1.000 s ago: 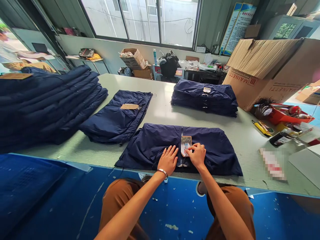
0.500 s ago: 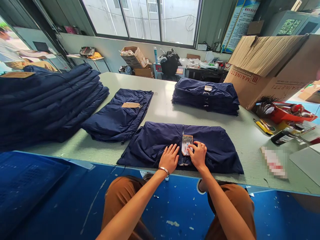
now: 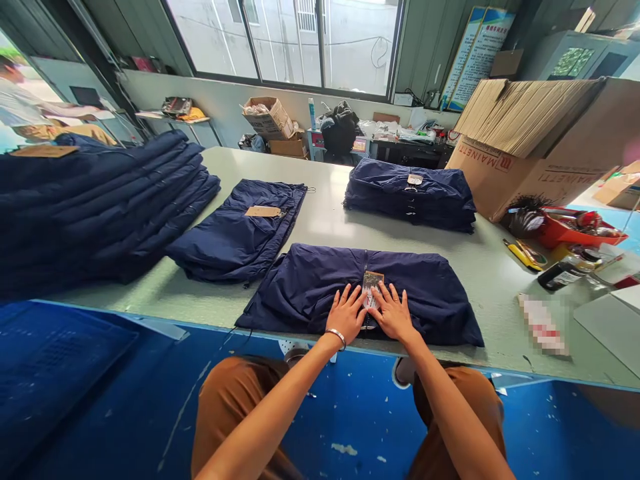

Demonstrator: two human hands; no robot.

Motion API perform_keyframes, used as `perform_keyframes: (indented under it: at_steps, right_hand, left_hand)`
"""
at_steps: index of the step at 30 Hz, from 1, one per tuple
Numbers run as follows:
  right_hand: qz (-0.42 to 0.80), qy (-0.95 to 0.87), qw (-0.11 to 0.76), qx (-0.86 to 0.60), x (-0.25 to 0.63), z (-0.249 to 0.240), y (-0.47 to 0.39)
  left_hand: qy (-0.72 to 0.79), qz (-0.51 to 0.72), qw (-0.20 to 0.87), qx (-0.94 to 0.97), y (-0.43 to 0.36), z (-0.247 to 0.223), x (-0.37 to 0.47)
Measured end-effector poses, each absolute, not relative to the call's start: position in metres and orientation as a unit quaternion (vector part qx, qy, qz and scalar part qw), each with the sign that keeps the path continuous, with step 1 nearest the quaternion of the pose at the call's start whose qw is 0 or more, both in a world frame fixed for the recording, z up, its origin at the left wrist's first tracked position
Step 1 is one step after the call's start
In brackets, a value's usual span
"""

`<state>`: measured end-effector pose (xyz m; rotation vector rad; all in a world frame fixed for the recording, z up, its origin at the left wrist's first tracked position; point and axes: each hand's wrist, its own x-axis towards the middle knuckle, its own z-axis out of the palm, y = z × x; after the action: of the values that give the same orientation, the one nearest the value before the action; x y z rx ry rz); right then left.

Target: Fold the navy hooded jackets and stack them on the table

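A folded navy garment [image 3: 430,287] lies at the table's front edge, with a zipper down its middle and a printed hang tag [image 3: 373,280] on it. My left hand [image 3: 346,315] rests flat on the garment just left of the tag, fingers spread. On the other side my right hand [image 3: 393,312] lies with spread fingers, its fingertips over the tag's right edge. Both hands are close together. Behind to the left is another folded navy garment [image 3: 235,233] with a brown tag [image 3: 263,211].
A tall navy garment pile [image 3: 100,207] fills the left of the table [image 3: 320,193]. A smaller stack [image 3: 410,200] sits at the back. On the right are a carton [image 3: 490,173], red tray [image 3: 560,230], yellow cutter [image 3: 524,255] and dark bottle [image 3: 565,270]. A person [image 3: 20,100] is far left.
My right hand has let go of the tag and flattened, its fingers now spread. My left hand has moved slightly right, toward the tag.
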<state>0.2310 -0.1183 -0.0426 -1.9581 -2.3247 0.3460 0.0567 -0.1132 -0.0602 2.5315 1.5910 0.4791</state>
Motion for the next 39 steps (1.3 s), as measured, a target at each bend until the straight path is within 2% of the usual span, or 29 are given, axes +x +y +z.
perform_keyframes:
  at_steps: [3,9,13,17,21,27,32,39]
  right_hand:
    - [0.129,-0.756,0.031,-0.64,0.231,-0.047,-0.114]
    - [0.127,-0.758,0.069,-0.636,0.232,-0.052,-0.115]
    - [0.11,-0.755,0.148,-0.63,0.244,-0.048,-0.119]
    - [0.031,-0.717,0.223,-0.66,0.275,-0.036,-0.12]
    - [0.005,-0.682,0.157,-0.715,0.301,-0.033,-0.119]
    - [0.024,-0.668,0.073,-0.74,0.32,-0.058,-0.123]
    - [0.074,-0.644,0.075,-0.758,0.328,-0.073,-0.123]
    - [0.072,-0.643,0.075,-0.759,0.325,-0.073,-0.124]
  left_hand:
    - [0.54,0.136,0.065,0.828,-0.111,-0.066,0.057]
    - [0.531,0.137,0.069,0.833,-0.105,-0.075,0.057]
    - [0.531,0.148,0.082,0.83,-0.102,-0.067,0.046]
    - [0.552,0.227,0.034,0.801,-0.097,-0.052,0.025]
    - [0.568,0.228,0.013,0.791,-0.087,-0.046,0.016]
    - [0.625,0.108,0.024,0.773,-0.078,-0.057,-0.003]
    - [0.662,0.115,0.017,0.741,-0.078,-0.071,-0.032]
    - [0.66,0.123,0.01,0.741,-0.081,-0.073,-0.035]
